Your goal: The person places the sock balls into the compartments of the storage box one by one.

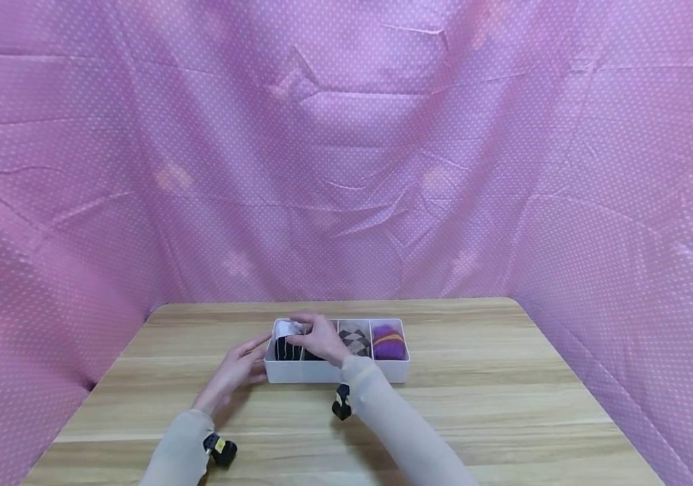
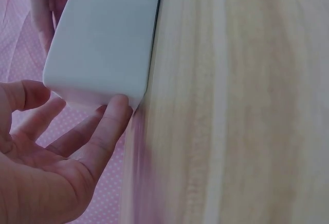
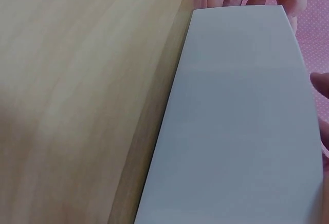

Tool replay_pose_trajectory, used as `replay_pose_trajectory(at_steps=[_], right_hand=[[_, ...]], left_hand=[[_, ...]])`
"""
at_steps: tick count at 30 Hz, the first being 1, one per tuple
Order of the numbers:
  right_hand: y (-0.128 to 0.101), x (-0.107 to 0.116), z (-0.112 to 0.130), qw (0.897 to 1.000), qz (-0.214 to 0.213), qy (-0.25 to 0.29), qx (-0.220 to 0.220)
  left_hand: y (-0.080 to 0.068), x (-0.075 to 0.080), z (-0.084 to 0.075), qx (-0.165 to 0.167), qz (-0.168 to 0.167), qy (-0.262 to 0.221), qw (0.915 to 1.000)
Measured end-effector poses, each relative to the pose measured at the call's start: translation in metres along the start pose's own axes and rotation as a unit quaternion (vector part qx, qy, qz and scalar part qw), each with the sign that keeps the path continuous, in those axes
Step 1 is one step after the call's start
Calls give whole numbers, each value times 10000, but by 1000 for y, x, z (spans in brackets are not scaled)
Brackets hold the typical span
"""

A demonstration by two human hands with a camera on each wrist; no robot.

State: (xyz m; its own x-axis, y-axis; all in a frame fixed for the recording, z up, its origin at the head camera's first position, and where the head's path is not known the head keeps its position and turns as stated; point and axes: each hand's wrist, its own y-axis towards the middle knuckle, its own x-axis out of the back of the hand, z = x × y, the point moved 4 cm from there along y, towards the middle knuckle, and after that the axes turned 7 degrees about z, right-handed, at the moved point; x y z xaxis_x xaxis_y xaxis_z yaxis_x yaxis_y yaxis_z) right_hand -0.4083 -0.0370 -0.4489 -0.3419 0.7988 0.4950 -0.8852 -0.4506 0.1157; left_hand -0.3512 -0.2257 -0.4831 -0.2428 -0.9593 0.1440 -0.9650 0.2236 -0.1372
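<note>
A long white box sat on the wooden counter, in the lower middle of the frame. Thin walls split it into small rooms in a row.

The room at the right end held a rolled purple sock with an orange stripe. The room next to it held a brown and grey checked sock. Toward the left end of the box there was a black sock with white stripes, with something white just above it.

The right hand reached into the left part of the box, with its fingers bent down over the socks there. I could not tell if it was pinching one.

The left hand lay just beside the left end of the box. Its fingers were straight and spread apart, holding nothing. In the left wrist view a fingertip touched the box's bottom corner.

Pink dotted cloth hung all around behind the counter.
</note>
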Motion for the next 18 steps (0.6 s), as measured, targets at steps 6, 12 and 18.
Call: replay_pose_trajectory(at_steps=[6, 12, 18], right_hand=[[-2, 5, -1, 9996, 103, 206, 149], [-9, 15, -2, 9986, 168, 495, 96], [-20, 36, -6, 9981, 217, 567, 137]], left_hand=[[1, -1, -2, 92, -139, 74, 9998], [3, -4, -10, -70, -496, 244, 9984], [2, -6, -18, -250, -1060, 1275, 9858]])
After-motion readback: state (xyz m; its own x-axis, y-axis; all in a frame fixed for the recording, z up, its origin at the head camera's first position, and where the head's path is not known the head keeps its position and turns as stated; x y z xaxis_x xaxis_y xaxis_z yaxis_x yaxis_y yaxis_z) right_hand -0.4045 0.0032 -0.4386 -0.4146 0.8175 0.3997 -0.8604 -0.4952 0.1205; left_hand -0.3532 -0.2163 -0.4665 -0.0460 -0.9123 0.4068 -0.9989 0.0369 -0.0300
